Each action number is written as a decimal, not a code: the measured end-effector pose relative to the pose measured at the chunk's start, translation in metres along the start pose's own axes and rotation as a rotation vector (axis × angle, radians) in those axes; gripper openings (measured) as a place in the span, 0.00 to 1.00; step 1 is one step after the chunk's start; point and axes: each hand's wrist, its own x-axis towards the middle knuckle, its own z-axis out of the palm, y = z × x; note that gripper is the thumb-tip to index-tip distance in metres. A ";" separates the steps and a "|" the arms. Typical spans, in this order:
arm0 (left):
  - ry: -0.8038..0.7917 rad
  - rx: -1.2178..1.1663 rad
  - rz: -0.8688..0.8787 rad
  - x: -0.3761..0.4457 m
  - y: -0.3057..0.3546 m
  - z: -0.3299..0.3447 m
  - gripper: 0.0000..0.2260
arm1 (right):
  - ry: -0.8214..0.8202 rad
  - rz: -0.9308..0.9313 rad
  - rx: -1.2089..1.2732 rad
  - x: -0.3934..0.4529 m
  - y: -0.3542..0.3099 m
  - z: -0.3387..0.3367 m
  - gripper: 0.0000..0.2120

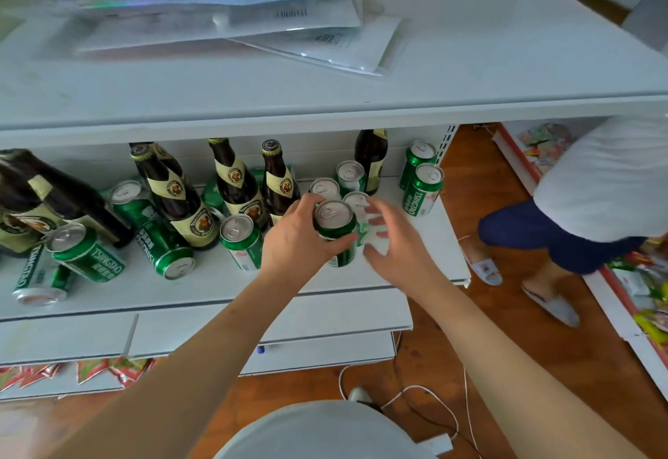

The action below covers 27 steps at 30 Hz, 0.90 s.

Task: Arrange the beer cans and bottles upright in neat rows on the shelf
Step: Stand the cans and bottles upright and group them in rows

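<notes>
While it stands: the left hand wraps fingers and thumb round the side wall of an upright green Tsingtao can, gripping it near the front right of the shelf.
Right hand: fingers spread and loose, blurred, holding nothing, just beside the gripped can and in front of another upright can.
Handling of the can: likely a sealed thin aluminium can, stiff enough while full but apt to dent under a hard squeeze; smooth sides may slip, so a mid-wall wrap seems the sound hold, not the rim.
Neighbouring cans: two more upright cans stand just behind, forming a small cluster; a further upright pair stands near the shelf's right end.
Lone can: one upright can stands left of the left hand.
Fallen cans: several lie on their sides toward the left, near each other; being round, they would probably roll if nudged.
Bottles: brown glass beer bottles with cream labels stand at the back; one large bottle leans or lies at far left. Judged heavy, breakable and top-heavy; take by the body rather than the neck.
Progress: rows begun on the right, left side unsorted.
</notes>
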 end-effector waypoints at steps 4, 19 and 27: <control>-0.028 -0.006 0.043 0.005 0.029 0.011 0.31 | -0.003 0.011 0.020 -0.003 0.012 0.008 0.40; -0.272 0.373 0.241 0.067 0.020 0.061 0.29 | 0.221 0.328 0.138 0.002 0.086 -0.006 0.36; -0.289 0.401 0.345 0.074 0.008 0.052 0.27 | 0.150 0.295 0.013 0.012 0.106 -0.006 0.41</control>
